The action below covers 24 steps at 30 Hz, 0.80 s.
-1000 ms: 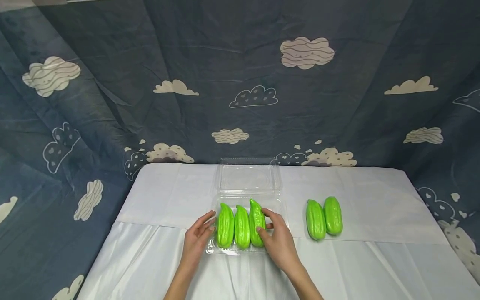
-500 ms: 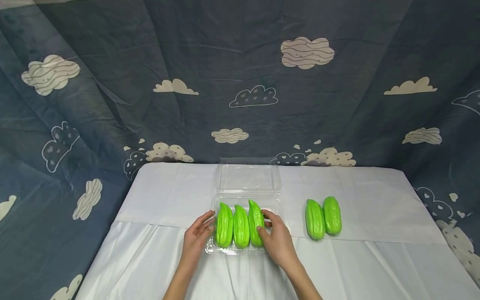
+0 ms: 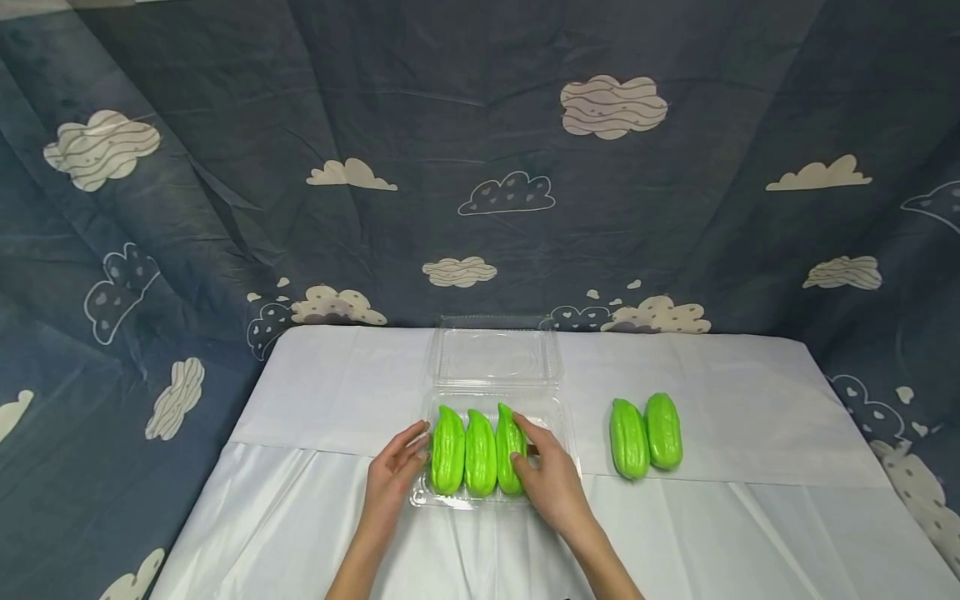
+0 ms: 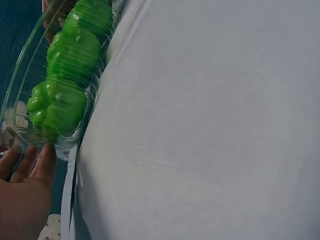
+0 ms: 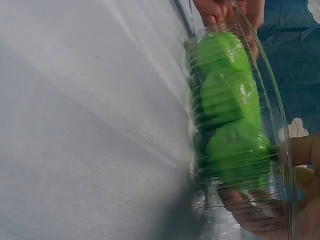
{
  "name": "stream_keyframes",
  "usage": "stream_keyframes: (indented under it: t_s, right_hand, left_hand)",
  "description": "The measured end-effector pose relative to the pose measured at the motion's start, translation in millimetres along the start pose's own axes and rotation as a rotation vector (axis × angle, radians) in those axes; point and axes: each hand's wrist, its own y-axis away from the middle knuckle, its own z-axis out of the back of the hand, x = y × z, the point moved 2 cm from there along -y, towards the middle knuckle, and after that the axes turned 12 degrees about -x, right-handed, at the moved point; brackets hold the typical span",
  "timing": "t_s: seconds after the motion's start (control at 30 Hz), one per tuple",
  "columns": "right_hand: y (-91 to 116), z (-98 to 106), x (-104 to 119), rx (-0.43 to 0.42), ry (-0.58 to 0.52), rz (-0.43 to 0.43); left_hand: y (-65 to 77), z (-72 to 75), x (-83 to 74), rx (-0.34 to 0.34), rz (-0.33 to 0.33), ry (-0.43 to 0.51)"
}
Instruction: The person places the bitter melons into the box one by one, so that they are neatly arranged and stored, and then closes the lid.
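Three shiny green bitter melons lie side by side, lengthwise, in the base of a clear plastic clamshell box point(image 3: 551, 408). The left point(image 3: 447, 454) and middle point(image 3: 481, 457) ones lie next to the right one point(image 3: 509, 454). My right hand point(image 3: 553, 479) holds the right melon, thumb at its near side and forefinger along its upper end; its other fingers are partly hidden. My left hand point(image 3: 393, 475) is at the box's left side, its fairly straight fingers point(image 4: 47, 162) against the outside of the end wall. The box's lid point(image 3: 495, 357) stands open behind.
Two more bitter melons lie together on the white cloth to the right, one at the left point(image 3: 629, 439) and one at the right point(image 3: 663, 431). A dark blue curtain point(image 3: 405, 233) with cloud prints rises behind the table point(image 3: 750, 417) and along its sides.
The right melon has shifted slightly left and nearer, closer against the middle one, with my right hand's fingers following it. My left hand stays in place.
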Motion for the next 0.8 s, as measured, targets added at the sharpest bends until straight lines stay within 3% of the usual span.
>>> stream_keyframes:
  t_s: [0.8]
  right_hand:
    - [-0.5, -2.0, -2.7, 0.003, 0.007, -0.077]
  left_hand:
    - [-0.4, 0.0, -0.7, 0.009, -0.018, 0.001]
